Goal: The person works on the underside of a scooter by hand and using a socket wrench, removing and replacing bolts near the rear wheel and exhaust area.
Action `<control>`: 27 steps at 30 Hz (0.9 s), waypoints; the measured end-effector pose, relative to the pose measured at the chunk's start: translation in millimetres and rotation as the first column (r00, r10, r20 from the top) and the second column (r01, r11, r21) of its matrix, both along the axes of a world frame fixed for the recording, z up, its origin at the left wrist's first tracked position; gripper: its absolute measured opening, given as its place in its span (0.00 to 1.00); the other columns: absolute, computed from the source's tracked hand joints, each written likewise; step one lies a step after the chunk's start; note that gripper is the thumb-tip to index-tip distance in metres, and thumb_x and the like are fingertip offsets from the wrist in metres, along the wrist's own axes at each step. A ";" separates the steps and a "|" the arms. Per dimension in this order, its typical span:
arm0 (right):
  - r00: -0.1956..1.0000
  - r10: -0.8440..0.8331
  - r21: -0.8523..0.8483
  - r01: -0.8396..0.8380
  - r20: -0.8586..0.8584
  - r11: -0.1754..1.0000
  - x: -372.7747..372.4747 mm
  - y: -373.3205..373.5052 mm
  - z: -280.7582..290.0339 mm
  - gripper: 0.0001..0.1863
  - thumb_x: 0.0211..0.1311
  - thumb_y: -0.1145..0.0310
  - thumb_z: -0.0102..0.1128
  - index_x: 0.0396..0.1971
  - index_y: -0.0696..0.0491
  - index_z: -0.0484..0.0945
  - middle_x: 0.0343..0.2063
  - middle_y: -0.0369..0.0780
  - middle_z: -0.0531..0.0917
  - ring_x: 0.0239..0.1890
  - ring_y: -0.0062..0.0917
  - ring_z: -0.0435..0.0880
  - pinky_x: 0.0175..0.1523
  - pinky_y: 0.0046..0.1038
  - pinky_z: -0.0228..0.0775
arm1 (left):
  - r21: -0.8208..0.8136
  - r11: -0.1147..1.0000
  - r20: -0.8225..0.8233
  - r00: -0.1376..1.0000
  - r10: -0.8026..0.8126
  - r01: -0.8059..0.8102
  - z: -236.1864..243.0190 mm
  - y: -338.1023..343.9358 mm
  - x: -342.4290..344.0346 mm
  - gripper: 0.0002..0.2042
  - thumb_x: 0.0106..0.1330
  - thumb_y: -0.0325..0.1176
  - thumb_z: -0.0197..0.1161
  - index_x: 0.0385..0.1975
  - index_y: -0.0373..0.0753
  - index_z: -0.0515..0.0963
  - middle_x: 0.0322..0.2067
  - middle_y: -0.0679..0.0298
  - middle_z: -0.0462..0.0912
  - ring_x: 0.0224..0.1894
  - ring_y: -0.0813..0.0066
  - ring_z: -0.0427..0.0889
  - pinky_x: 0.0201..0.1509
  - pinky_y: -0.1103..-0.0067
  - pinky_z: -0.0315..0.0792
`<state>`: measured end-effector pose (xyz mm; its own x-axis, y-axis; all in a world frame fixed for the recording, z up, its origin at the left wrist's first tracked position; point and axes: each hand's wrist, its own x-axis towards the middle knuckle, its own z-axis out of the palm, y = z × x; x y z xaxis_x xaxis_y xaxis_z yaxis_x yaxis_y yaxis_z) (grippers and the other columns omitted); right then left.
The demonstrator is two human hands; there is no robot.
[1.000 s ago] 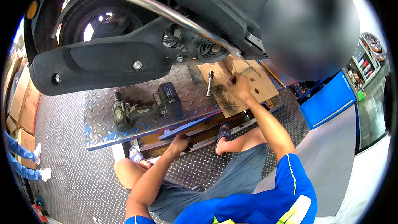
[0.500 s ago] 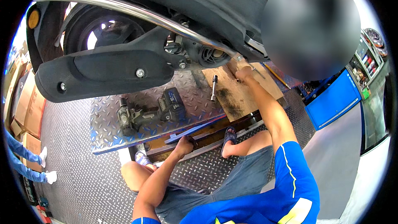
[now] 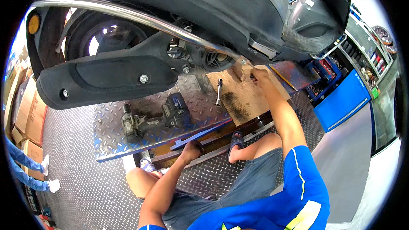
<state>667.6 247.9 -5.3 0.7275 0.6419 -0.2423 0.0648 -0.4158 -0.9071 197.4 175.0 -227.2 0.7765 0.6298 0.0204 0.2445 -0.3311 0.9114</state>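
**Right hand low by the scooter's underside, loose tools close by**

At far left stand cardboard boxes (image 3: 32,108), near another person's legs (image 3: 27,172); the scooter (image 3: 183,8) fills the top, its rear wheel and dark cover above the metal platform (image 3: 198,100); on that platform lies a power wrench (image 3: 155,122), which could slide off toward the sandalled feet if knocked; the left hand (image 3: 194,149) hangs by the platform's near edge, fingers curled, though I cannot tell whether they grip anything; a silver socket bar (image 3: 219,92) lies at the left edge of the stained brown board (image 3: 255,100) and might roll if that board shifts; the right hand (image 3: 260,76) reaches over the board, beside the scooter's underside, fingers bent, their hold impossible to make out; a slip there could scrape knuckles on the metal.
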 end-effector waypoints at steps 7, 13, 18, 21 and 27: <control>0.755 0.315 0.567 0.091 -0.575 0.819 -29.1 -161.4 21.2 0.09 0.70 0.71 0.57 0.43 0.60 0.75 0.26 0.36 0.73 0.20 0.19 0.66 0.18 0.18 0.48 | 0.002 1.000 -0.150 0.989 0.009 -0.009 34.4 -4.3 2.3 0.09 0.66 0.27 0.57 0.32 0.31 0.84 0.34 0.43 0.85 0.38 0.42 0.84 0.43 0.63 0.77; 0.593 0.503 0.625 0.001 -0.629 0.780 -78.0 -245.2 2.8 0.17 0.70 0.70 0.60 0.56 0.58 0.75 0.28 0.36 0.75 0.27 0.20 0.68 0.27 0.20 0.58 | -0.019 1.000 -0.002 1.000 -0.017 0.017 57.1 -19.8 20.7 0.12 0.71 0.32 0.59 0.30 0.29 0.81 0.27 0.50 0.84 0.29 0.58 0.83 0.40 0.65 0.76; 0.620 0.667 0.692 -0.261 -0.414 0.673 -141.6 -256.7 7.3 0.15 0.66 0.69 0.69 0.48 0.59 0.81 0.23 0.36 0.74 0.23 0.18 0.67 0.26 0.19 0.59 | -0.113 0.993 -0.087 0.996 0.035 -0.045 55.0 -26.1 5.2 0.11 0.71 0.33 0.63 0.36 0.28 0.82 0.31 0.47 0.84 0.35 0.58 0.84 0.44 0.66 0.75; 0.708 0.623 0.645 -0.311 -0.333 0.698 -182.7 -256.8 22.3 0.20 0.65 0.63 0.72 0.49 0.60 0.81 0.23 0.36 0.76 0.23 0.17 0.68 0.26 0.19 0.58 | -0.144 0.985 -0.069 0.994 0.082 -0.091 54.7 -25.4 4.4 0.11 0.71 0.33 0.65 0.39 0.28 0.82 0.32 0.51 0.86 0.38 0.63 0.83 0.48 0.69 0.75; 0.579 0.730 0.551 -0.498 -0.363 0.669 -228.1 -272.3 -4.1 0.20 0.54 0.72 0.73 0.47 0.60 0.81 0.42 0.43 0.85 0.48 0.30 0.85 0.51 0.28 0.79 | -0.479 0.869 0.062 0.983 0.174 -0.124 77.2 -30.4 -0.3 0.07 0.72 0.30 0.64 0.39 0.31 0.82 0.25 0.62 0.81 0.27 0.75 0.75 0.34 0.75 0.72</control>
